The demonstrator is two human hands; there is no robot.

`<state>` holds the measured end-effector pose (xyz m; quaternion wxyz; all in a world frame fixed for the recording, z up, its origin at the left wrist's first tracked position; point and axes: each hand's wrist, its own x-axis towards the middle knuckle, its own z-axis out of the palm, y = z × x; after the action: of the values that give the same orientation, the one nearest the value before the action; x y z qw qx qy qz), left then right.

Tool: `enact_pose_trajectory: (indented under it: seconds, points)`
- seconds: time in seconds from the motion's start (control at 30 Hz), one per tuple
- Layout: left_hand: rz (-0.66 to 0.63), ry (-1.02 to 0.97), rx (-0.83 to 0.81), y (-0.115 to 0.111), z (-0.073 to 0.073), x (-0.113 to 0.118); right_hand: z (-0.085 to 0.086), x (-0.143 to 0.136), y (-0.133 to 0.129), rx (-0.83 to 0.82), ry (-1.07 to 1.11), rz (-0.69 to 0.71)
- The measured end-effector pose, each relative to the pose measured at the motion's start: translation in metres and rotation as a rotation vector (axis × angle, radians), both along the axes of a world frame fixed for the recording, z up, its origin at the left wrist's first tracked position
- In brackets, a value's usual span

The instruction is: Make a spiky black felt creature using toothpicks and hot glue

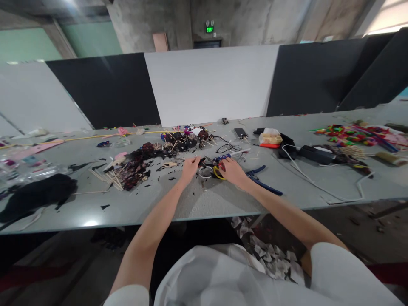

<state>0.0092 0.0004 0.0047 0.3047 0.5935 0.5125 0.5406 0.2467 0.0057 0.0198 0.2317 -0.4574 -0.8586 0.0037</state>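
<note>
My left hand (190, 169) is closed in a pinch on a small dark piece (202, 161), too small to name. Across from it, my right hand (232, 171) has its fingers curled around something red (222, 166) whose kind I cannot make out. A yellow loop (218, 173) like a tool handle shows just below those fingers. Between the hands lies a whitish ring (205, 172) on the table. Blue-handled pliers (266, 185) lie beside my right wrist, partly behind the forearm. Left of my left hand are dark scraps (172, 178) and a pile of dark shiny material with thin sticks (127, 175).
Dark balls with sticks (181, 142) stand behind my hands. A phone (240, 133), a packet (270, 138) and a white cable (321, 189) lie to the right. Black cloth (41, 193) is at far left. Upright white and black panels (213, 85) line the table's back.
</note>
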Motion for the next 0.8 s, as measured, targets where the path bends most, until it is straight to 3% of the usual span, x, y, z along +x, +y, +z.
enact_pose_trajectory:
  seconds: [0.17,0.3,0.4,0.53,0.8]
  points:
    - [0.000,0.043,0.062,0.002,0.001,0.004,0.021,-0.027,0.006,-0.025,0.047,0.206]
    - [-0.004,0.099,0.092,0.003,-0.003,0.002,0.021,-0.051,0.013,-0.047,0.223,0.309]
    - [-0.022,0.143,0.115,0.004,-0.005,-0.001,0.009,-0.058,0.011,-0.029,0.367,0.321]
    - [-0.088,0.212,0.173,0.001,0.000,-0.002,-0.003,-0.057,0.001,-0.034,0.390,0.311]
    - [-0.198,0.409,0.336,-0.001,0.009,-0.002,0.005,-0.052,-0.004,0.058,0.386,0.267]
